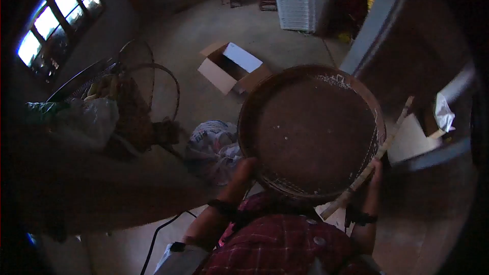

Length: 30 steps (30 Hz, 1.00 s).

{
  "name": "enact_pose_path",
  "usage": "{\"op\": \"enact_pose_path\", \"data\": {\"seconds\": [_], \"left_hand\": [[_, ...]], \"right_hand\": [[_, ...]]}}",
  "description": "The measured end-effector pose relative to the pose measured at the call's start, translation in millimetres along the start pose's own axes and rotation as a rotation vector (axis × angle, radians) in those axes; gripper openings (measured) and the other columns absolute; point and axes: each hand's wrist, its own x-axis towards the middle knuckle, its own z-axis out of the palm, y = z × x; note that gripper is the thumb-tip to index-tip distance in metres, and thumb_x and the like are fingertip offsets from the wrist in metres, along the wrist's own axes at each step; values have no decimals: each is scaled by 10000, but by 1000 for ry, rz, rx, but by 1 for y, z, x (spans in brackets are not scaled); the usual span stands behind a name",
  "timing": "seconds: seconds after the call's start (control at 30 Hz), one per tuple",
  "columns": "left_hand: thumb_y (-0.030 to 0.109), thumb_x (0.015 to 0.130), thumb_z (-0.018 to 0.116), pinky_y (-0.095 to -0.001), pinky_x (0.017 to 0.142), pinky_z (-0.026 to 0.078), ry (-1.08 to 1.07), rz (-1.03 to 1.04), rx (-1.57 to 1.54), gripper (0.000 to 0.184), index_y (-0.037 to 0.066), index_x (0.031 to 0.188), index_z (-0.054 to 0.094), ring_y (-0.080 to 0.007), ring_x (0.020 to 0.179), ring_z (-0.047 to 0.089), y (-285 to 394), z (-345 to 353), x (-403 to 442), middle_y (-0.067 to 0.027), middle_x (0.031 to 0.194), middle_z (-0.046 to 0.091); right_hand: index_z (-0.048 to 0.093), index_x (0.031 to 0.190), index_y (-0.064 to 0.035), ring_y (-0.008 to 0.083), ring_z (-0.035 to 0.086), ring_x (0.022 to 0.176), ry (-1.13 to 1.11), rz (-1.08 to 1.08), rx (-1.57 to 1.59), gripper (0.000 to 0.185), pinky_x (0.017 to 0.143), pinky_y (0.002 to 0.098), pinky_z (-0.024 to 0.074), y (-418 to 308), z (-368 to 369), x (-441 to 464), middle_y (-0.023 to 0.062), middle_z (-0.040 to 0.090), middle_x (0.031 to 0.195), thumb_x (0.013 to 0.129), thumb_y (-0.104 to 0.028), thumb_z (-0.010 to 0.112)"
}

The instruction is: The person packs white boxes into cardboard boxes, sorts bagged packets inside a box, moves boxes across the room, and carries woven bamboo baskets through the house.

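Note:
A large round brown sieve (310, 127) with a raised rim is held in front of my body, its inside facing up. My left hand (246, 168) is closed on the near left of its rim; the fingers are mostly hidden under it. On the right side, my right hand (376, 170) grips the rim, with its fingers partly hidden. A long pale stick (356, 182) lies slantwise along the right edge of the sieve, against my right hand. A few small light specks show inside the sieve, and pale lacing runs along parts of its rim.
An open cardboard box (214, 74) stands on the floor ahead. A stuffed plastic bag (214, 145) sits left of the sieve. Baskets with a tall hoop handle (178, 91) are farther left. A white woven crate (294, 5) stands at the back, another open box (415, 140) at right.

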Motion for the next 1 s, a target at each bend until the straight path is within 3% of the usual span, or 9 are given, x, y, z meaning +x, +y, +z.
{"op": "enact_pose_path", "data": {"seconds": [0.03, 0.23, 0.37, 0.43, 0.47, 0.53, 0.73, 0.9, 1.0], "left_hand": [[322, 852, 408, -283, 653, 422, -51, -178, -202, 335, 29, 871, 570, -172, 766, 523, 24, 9, -2, -61, 786, 538], [298, 831, 452, -314, 684, 416, 113, -423, -284, 277, 53, 896, 564, -161, 771, 512, 45, 42, 43, -44, 857, 547], [331, 831, 460, -338, 743, 415, 147, -70, 23, 371, 24, 1022, 543, -164, 854, 507, 71, 52, 66, -60, 956, 551], [349, 842, 461, -327, 666, 435, 329, -441, -107, 327, 74, 1013, 500, -175, 771, 520, 86, 37, 111, -52, 884, 519], [349, 842, 461, -327, 666, 435, 366, -435, -104, 327, 74, 1013, 500, -175, 771, 520, 77, 32, 126, -52, 884, 519], [317, 847, 444, -424, 942, 359, 225, -356, -390, 489, 11, 1224, 383, -302, 1078, 458, 47, 15, 149, -162, 1154, 481], [281, 810, 452, -362, 848, 385, 389, -352, -463, 439, -14, 1135, 465, -233, 1001, 481, 32, -20, 230, -115, 1069, 523], [256, 771, 478, -330, 775, 407, 591, -391, -465, 396, -35, 1031, 542, -206, 911, 516, 59, -61, 309, -100, 966, 559], [259, 745, 507, -322, 733, 412, 604, -405, -429, 369, -39, 954, 571, -201, 845, 528, -11, -132, 383, -94, 903, 567]], "right_hand": [[499, 1087, -68, 190, 473, 938, -28, 1, -53, 427, 813, 320, 395, 1, -16, 20, 49, 489, 1017, 763, -343, 546], [514, 1046, -59, 173, 471, 906, -110, 109, -98, 388, 780, 306, 401, 17, -1, 137, 35, 490, 968, 747, -301, 563], [482, 1107, -65, 193, 480, 918, -248, 181, -131, 433, 792, 307, 409, 33, 12, 241, 46, 496, 994, 759, -314, 550], [451, 1161, -77, 213, 488, 931, -328, 183, -114, 484, 804, 310, 415, 63, 42, 298, 56, 497, 1026, 771, -351, 537], [435, 1188, -83, 222, 491, 937, -378, 193, -112, 510, 810, 312, 419, 72, 60, 317, 61, 498, 1043, 777, -369, 531], [430, 1190, -81, 228, 491, 947, -369, 159, -202, 503, 824, 309, 411, 49, 122, 303, 60, 494, 1053, 783, -361, 524], [440, 1176, -100, 220, 464, 980, -517, 469, -168, 427, 838, 349, 399, 57, 221, 380, 67, 480, 1095, 810, -316, 480], [454, 1141, -79, 206, 484, 959, -599, 293, -241, 436, 823, 333, 404, 108, 312, 439, 47, 508, 1050, 812, -364, 480], [452, 1158, -68, 210, 482, 979, -570, 350, -289, 452, 848, 326, 393, 121, 367, 476, 49, 506, 1094, 824, -371, 472]]}}
